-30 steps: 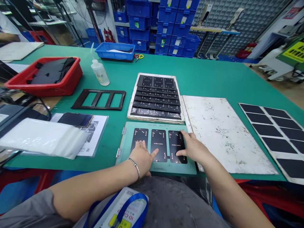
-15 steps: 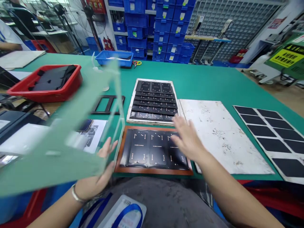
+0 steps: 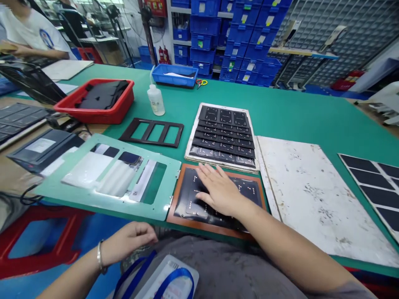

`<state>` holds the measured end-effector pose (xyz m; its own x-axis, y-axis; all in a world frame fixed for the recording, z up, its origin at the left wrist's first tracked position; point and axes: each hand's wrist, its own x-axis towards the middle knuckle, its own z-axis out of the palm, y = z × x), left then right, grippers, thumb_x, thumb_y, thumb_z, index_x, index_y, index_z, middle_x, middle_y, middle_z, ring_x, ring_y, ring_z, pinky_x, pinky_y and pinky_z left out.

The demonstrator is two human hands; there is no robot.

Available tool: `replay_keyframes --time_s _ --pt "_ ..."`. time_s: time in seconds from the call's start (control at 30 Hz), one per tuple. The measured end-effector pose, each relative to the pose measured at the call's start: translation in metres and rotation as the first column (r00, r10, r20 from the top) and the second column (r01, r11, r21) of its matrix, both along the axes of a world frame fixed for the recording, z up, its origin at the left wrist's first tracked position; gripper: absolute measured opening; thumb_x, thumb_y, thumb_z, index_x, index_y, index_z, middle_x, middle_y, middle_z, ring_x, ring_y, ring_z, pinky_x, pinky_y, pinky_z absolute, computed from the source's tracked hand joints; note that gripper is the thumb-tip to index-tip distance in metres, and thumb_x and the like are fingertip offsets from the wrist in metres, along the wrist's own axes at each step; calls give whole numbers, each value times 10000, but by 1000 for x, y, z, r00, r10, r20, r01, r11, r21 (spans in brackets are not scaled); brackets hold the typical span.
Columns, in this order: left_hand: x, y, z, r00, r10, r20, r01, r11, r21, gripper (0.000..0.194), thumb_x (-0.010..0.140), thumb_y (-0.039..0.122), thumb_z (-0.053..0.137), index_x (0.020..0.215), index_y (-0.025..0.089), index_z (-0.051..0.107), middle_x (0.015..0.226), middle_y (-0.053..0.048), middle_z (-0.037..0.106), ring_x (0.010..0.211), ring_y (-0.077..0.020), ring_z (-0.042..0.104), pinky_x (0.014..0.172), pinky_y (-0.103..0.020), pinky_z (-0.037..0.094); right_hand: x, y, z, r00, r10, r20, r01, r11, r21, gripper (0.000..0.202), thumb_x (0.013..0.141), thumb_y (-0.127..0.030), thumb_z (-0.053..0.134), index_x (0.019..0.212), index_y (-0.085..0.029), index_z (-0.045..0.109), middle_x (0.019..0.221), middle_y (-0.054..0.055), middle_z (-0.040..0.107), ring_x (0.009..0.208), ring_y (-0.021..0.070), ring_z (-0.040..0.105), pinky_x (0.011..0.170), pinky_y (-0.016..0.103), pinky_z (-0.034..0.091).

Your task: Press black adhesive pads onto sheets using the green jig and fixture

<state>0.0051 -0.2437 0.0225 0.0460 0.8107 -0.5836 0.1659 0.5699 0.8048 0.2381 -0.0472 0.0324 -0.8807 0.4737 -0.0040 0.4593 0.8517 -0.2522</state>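
My right hand (image 3: pixel 220 189) lies with fingers stretched out over a black printed sheet (image 3: pixel 187 203). The sheet shows small light dots and sits on a brown board (image 3: pixel 199 226). Joined to the board's left side by small hinges, a pale green frame (image 3: pixel 124 207) with three windows is folded out over the table. My left hand (image 3: pixel 137 241) is in front of the table edge, close to my body, with fingers curled and nothing visible in them. Behind the board, a stack of overlapping black printed sheets (image 3: pixel 222 137) rests on a white board (image 3: pixel 190 145).
A worn white board (image 3: pixel 305 191) and a panel of black rectangles (image 3: pixel 364 182) lie at right. To the left are a black three-window frame (image 3: pixel 156 133), a squeeze bottle (image 3: pixel 156 101), a red tray (image 3: pixel 107 116) and a dark box (image 3: pixel 43 149). A blue tray (image 3: pixel 174 79) and scissors (image 3: pixel 201 83) stand behind.
The green frame has swung down to the left and lies flat. My left hand has let go of it and drawn back towards my body. My right hand has come down onto the black sheet.
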Motion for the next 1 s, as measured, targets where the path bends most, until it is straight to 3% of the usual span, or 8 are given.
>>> replay_keyframes --time_s 0.07,0.2,0.33,0.4,0.57,0.87,0.93,1.0 --pt "3 7 10 996 -85 39 82 995 63 329 733 485 632 765 163 687 762 -56 691 731 -195 623 704 -291 481 -20 -6 -16 998 49 29 -48 998 -48 753 864 -603 319 1451 -154 180 1512 81 139 1391 234 65 1131 444 70" --pt "13 28 13 973 26 230 -59 989 137 579 749 504 627 1237 214 514 1116 -110 636 985 -233 600 863 -364 454 -33 -8 -40 983 130 126 -113 985 -131 780 848 -628 319 1440 -129 220 1508 111 146 1388 253 83 1119 465 80" --pt "30 45 -3 956 103 276 -139 984 114 907 669 474 706 1419 280 234 1508 -138 166 1036 -241 572 870 -380 456 -33 1 -26 993 108 53 -96 977 -191 666 886 -556 321 1399 -132 321 1446 136 332 1337 254 266 1078 423 202" --pt "37 48 -9 939 158 306 -191 978 79 901 673 436 702 1422 276 228 1518 -146 103 929 -211 607 801 -361 483 -40 5 -16 1000 29 -13 -31 975 -222 513 922 -469 301 1302 -161 457 1298 123 515 1203 226 441 987 371 320" --pt "45 47 -6 881 308 358 -350 935 57 675 735 354 635 1348 252 373 1454 -144 285 783 -152 626 709 -314 485 -64 0 -17 987 -161 12 161 973 -164 413 923 -433 338 847 -186 658 908 81 609 928 203 518 811 335 367" --pt "47 47 -3 868 342 361 -377 926 29 644 692 332 637 1290 229 420 1420 -151 335 723 -130 621 668 -298 472 -63 -10 -31 981 -191 25 193 977 -93 408 922 -418 330 813 -187 648 915 89 570 926 229 478 760 354 351" --pt "47 47 -3 871 364 331 -398 916 41 626 698 326 623 1279 208 424 1334 -145 438 719 -134 619 668 -298 468 -62 -10 -32 979 -202 5 201 973 -110 359 912 -356 355 771 -183 635 892 80 567 907 222 479 755 349 352" --pt "46 49 -3 886 392 248 -423 902 85 604 715 326 597 1273 172 423 1061 -101 607 702 -138 605 669 -289 457 -61 -8 -32 973 -229 -28 222 962 -157 316 888 -291 385 689 -179 604 839 67 557 866 201 483 755 332 356"
